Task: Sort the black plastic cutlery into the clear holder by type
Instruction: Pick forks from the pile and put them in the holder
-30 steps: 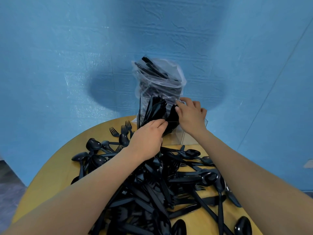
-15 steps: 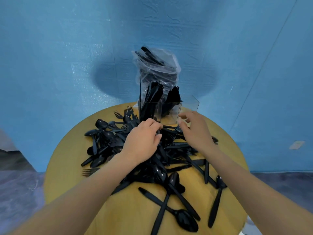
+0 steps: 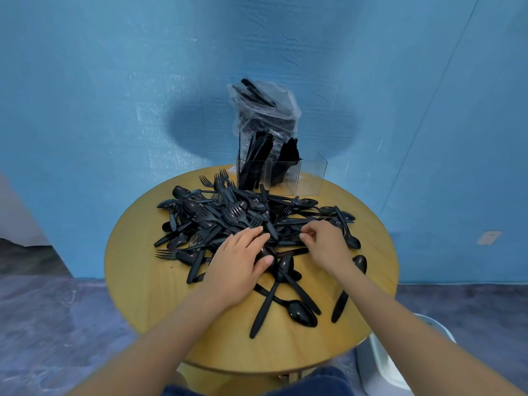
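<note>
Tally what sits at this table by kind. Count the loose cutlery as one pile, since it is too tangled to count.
Clear holder: 1
Plastic bag of cutlery: 1
Loose cutlery pile: 1
Hands on the pile: 2, left hand and right hand
Total: 5

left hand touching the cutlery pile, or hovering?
Touching. The head view shows the left hand lying flat on the cutlery pile, fingers spread over the black pieces with no gap visible beneath them.
</note>
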`<action>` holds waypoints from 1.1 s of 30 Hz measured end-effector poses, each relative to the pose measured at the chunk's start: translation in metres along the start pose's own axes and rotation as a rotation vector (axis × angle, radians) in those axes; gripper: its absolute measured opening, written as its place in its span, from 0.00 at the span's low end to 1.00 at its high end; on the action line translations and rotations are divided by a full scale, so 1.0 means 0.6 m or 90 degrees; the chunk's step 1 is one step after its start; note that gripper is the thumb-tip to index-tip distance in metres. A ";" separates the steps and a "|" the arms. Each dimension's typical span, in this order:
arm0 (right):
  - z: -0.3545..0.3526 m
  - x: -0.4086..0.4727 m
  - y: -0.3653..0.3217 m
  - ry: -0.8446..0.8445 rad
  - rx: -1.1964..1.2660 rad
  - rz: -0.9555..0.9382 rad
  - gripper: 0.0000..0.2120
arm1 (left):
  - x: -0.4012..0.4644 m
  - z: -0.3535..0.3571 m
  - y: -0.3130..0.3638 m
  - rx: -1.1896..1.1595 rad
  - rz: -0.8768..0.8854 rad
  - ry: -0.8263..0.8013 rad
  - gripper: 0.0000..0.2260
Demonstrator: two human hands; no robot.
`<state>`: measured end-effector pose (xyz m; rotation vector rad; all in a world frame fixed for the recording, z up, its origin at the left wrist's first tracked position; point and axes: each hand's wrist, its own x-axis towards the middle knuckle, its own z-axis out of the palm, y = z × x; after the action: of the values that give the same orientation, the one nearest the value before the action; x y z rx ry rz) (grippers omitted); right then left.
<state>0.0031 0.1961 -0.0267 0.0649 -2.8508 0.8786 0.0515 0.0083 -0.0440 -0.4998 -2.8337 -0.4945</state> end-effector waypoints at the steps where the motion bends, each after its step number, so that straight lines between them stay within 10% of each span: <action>1: 0.003 0.001 0.000 -0.009 -0.004 0.008 0.10 | -0.003 0.006 -0.005 0.004 -0.008 -0.004 0.24; 23: 0.029 0.032 -0.045 0.015 0.086 0.086 0.08 | -0.009 0.023 -0.014 0.013 -0.020 0.067 0.24; 33: 0.001 0.034 -0.033 0.200 0.241 0.073 0.05 | -0.010 0.021 -0.011 -0.009 -0.021 0.097 0.23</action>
<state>-0.0155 0.1793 -0.0129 -0.1778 -2.3883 1.3132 0.0529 0.0054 -0.0593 -0.4006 -2.6991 -0.5354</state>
